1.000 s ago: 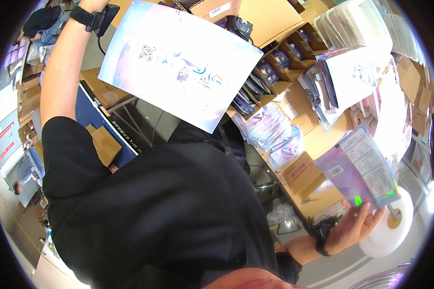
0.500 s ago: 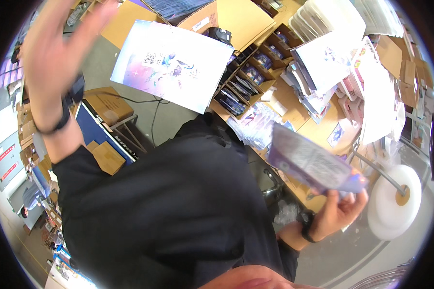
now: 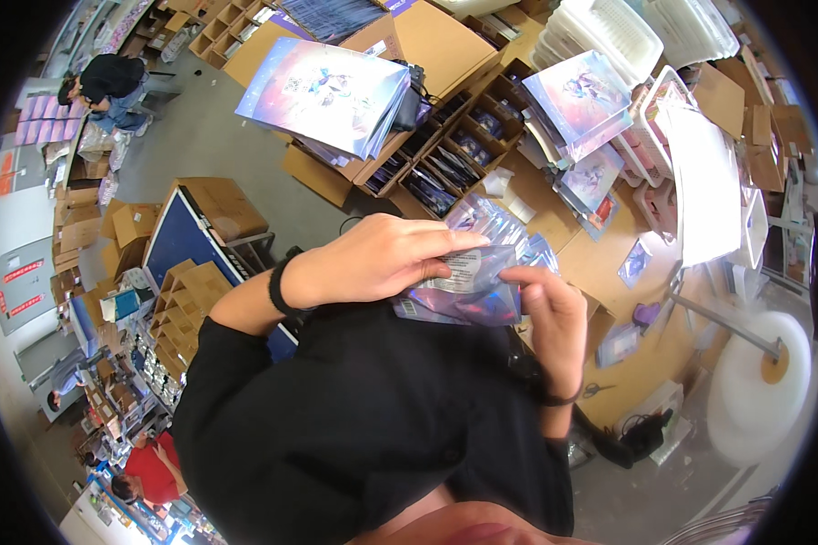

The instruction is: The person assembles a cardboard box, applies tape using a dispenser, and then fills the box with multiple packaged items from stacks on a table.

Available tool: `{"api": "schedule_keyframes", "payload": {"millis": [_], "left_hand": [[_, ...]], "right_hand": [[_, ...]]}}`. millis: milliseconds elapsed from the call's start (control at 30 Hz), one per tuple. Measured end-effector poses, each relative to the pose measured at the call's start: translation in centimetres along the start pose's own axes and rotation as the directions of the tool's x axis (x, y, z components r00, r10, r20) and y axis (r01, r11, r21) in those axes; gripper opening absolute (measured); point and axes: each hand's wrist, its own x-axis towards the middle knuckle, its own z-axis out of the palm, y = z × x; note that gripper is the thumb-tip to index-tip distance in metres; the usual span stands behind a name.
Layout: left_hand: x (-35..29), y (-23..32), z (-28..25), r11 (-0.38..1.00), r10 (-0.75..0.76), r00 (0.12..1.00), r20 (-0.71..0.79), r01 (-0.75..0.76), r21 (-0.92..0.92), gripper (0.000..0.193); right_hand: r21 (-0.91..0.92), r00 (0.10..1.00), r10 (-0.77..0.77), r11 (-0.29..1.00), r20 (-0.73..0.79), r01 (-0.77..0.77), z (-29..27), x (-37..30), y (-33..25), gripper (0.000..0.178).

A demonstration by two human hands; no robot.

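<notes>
In front of my chest, both hands hold a shiny purple-and-silver plastic pouch [image 3: 463,295] with a pale printed label. My left hand [image 3: 377,259] grips its left side, fingers laid across the top and thumb on the front. At the upper right edge, my right hand [image 3: 554,322] has thumb and index finger closed on the pouch. Just beyond it, several glossy clear-wrapped packets [image 3: 491,218] lie in a pile on the wooden table [image 3: 554,241]. Whatever is inside the pouch cannot be made out.
Printed colourful folders [image 3: 327,95] are stacked on a cardboard box at the back. Divided cardboard trays [image 3: 459,150] hold dark packets. White plastic baskets [image 3: 600,41] stand at the back right. Near the right edge are a white roll [image 3: 759,386] on a metal rod and scissors [image 3: 595,391].
My left hand has come down from the upper left and taken hold of the pouch. My right hand has brought the pouch leftward, in front of my chest.
</notes>
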Motion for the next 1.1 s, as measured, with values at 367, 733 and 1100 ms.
{"api": "schedule_keyframes", "payload": {"millis": [367,733,1100], "left_hand": [[0.4,1.9,3.1,1.000,0.015,0.991,0.135,-0.015,0.003,0.061],[0.8,1.7,3.7,0.996,-0.065,0.980,0.191,0.076,-0.055,0.060],[0.8,0.1,4.0,0.951,-0.182,0.955,0.233,0.231,-0.204,0.057]], "right_hand": [[-0.008,0.997,0.043,0.999,0.066,-0.042,-1.0,-1.4,5.5,0.028],[0.152,0.988,0.113,0.984,-0.106,-0.097,-4.9,-2.7,4.5,0.035],[-0.325,0.922,-0.334,0.909,-0.197,0.260,-3.0,-2.7,5.6,0.029]]}}
